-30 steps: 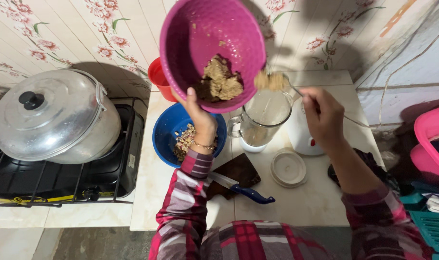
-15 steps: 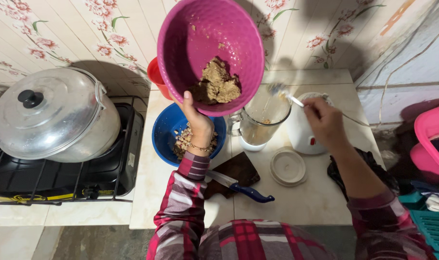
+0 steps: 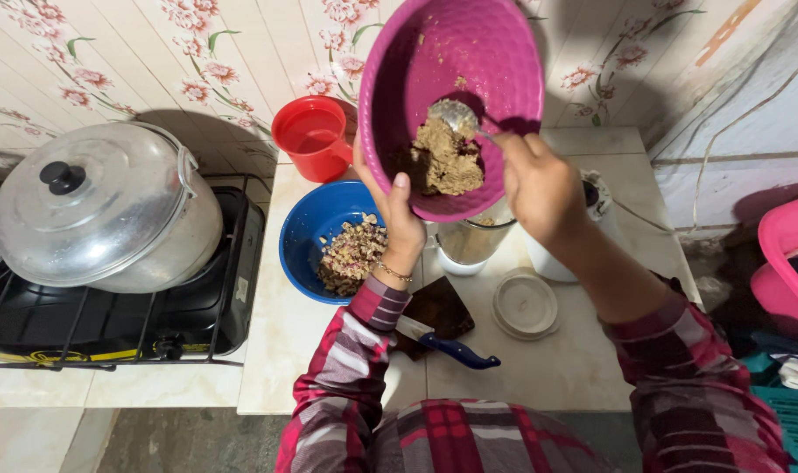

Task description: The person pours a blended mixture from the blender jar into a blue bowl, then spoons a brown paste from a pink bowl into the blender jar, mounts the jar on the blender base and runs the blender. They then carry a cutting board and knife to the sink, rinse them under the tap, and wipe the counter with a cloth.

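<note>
Right now my left hand [image 3: 397, 210] grips the pink bowl [image 3: 456, 79], tilted at top centre of frame above the blender jar [image 3: 473, 238]; right hand [image 3: 539, 184] is clenched on a spoon [image 3: 456, 116] dug into the brown paste [image 3: 447, 162]. Risk: bowl's steep, so paste could slide out & miss the jar onto the worktop [image 3: 574, 368]. Vs 0.5 s ago, spoon's back in the bowl and the bowl's shifted right.

Two hands are showing: left hand [image 3: 397, 210] and right hand [image 3: 539, 184]. Two bowls are showing: one pink bowl [image 3: 495, 61] and one blue bowl [image 3: 307, 236]. One each are showing: spoon [image 3: 456, 116], red cup [image 3: 311, 136], pot [image 3: 101, 210], stove [image 3: 110, 320], jar [image 3: 471, 241], lid [image 3: 524, 305], knife [image 3: 447, 346], board [image 3: 438, 307].
</note>
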